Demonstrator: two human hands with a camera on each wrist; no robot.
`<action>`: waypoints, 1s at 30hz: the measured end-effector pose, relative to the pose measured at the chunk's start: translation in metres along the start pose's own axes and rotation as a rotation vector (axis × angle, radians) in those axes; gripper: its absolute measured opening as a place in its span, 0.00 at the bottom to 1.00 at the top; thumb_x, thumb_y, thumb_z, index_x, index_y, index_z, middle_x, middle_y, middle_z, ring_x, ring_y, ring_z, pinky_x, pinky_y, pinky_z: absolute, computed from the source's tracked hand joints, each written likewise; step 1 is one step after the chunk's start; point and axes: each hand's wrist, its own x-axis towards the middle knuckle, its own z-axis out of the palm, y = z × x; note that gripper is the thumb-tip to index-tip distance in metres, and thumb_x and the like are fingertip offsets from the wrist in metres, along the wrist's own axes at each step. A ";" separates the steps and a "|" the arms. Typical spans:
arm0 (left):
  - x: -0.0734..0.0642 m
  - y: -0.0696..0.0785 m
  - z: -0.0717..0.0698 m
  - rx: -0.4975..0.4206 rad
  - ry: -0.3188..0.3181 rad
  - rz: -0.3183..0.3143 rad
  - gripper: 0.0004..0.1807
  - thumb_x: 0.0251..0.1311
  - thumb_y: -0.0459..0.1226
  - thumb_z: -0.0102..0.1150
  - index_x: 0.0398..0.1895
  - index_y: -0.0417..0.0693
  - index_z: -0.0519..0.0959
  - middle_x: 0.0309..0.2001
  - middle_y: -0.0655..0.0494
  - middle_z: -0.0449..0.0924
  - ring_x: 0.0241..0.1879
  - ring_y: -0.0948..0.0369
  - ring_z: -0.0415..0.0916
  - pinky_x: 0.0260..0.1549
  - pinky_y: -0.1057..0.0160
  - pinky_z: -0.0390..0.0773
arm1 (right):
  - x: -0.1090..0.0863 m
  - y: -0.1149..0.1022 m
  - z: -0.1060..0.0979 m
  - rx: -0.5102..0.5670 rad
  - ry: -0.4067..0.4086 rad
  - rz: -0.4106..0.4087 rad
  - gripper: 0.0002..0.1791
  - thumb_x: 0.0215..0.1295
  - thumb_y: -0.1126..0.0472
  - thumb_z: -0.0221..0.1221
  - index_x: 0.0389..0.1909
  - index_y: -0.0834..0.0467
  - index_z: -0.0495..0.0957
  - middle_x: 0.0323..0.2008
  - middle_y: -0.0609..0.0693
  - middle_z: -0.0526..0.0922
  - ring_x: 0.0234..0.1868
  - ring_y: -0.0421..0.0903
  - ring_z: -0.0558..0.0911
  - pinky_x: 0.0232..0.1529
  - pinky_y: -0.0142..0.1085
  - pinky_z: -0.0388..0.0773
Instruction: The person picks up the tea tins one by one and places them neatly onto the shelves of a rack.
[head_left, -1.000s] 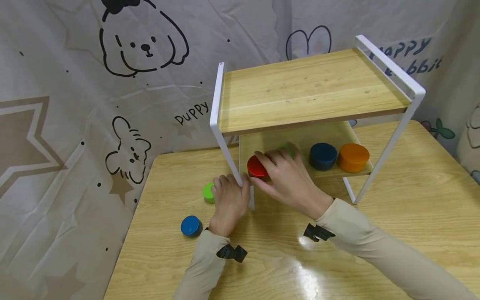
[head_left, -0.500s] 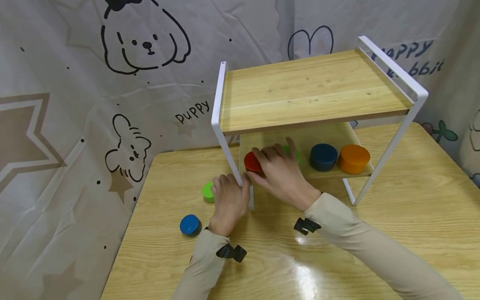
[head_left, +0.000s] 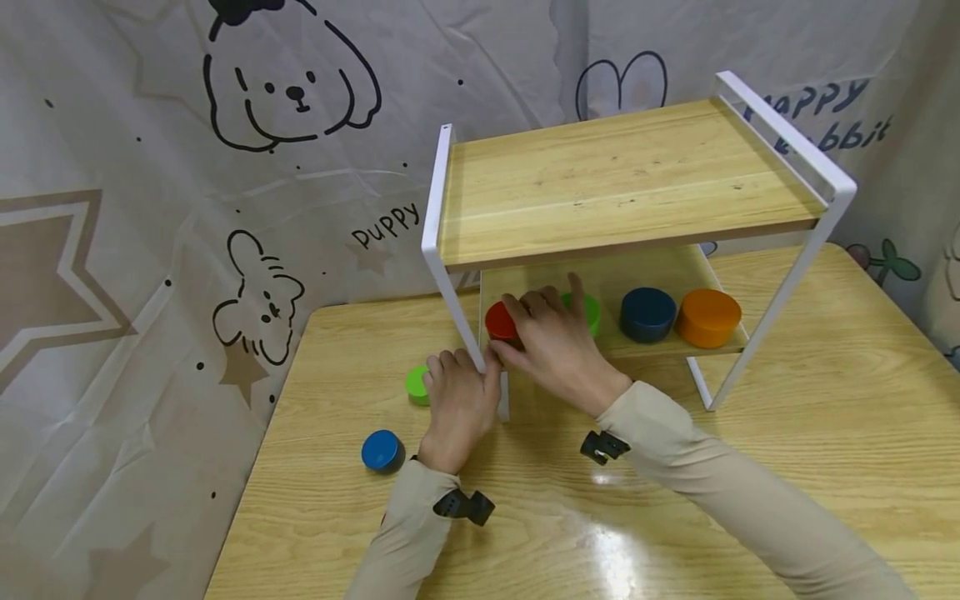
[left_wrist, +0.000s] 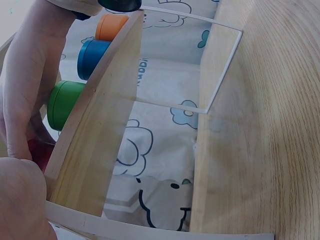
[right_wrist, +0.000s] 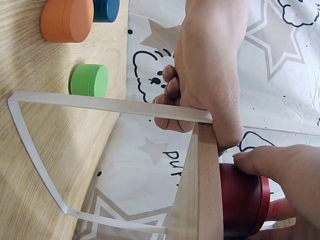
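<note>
Red container [head_left: 500, 322] shifted left, pinched by right fingers [head_left: 535, 303]; left fingers [head_left: 447, 361] grip shelf [head_left: 630, 183]; three containers [head_left: 648, 315] alongside, three on table [head_left: 817, 417].

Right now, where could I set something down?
The upper shelf is bare between its white rails; so is the table to its right. The lower shelf is crowded: red tin, green tin, blue tin, orange tin, plus the right hand. Also busy: the left hand gripping a leg, more tins nearby.
</note>
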 end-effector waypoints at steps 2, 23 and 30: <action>0.000 0.000 0.000 0.002 -0.004 0.001 0.30 0.73 0.50 0.29 0.24 0.36 0.70 0.26 0.42 0.66 0.30 0.47 0.59 0.29 0.56 0.56 | 0.000 -0.001 0.000 0.000 -0.005 0.003 0.31 0.58 0.41 0.63 0.54 0.61 0.78 0.41 0.58 0.83 0.49 0.58 0.79 0.61 0.66 0.57; 0.000 0.000 0.000 0.032 0.009 0.037 0.29 0.73 0.49 0.31 0.24 0.36 0.70 0.26 0.42 0.67 0.29 0.47 0.60 0.27 0.57 0.56 | -0.001 -0.002 0.000 0.002 0.013 0.024 0.31 0.58 0.40 0.63 0.52 0.61 0.79 0.42 0.58 0.84 0.50 0.59 0.78 0.62 0.67 0.53; 0.001 0.000 0.000 0.021 -0.008 0.010 0.30 0.73 0.50 0.30 0.26 0.35 0.71 0.27 0.42 0.67 0.30 0.47 0.59 0.28 0.56 0.56 | -0.002 -0.003 -0.004 0.004 -0.003 0.035 0.34 0.58 0.38 0.62 0.55 0.61 0.78 0.46 0.59 0.83 0.53 0.60 0.76 0.63 0.67 0.52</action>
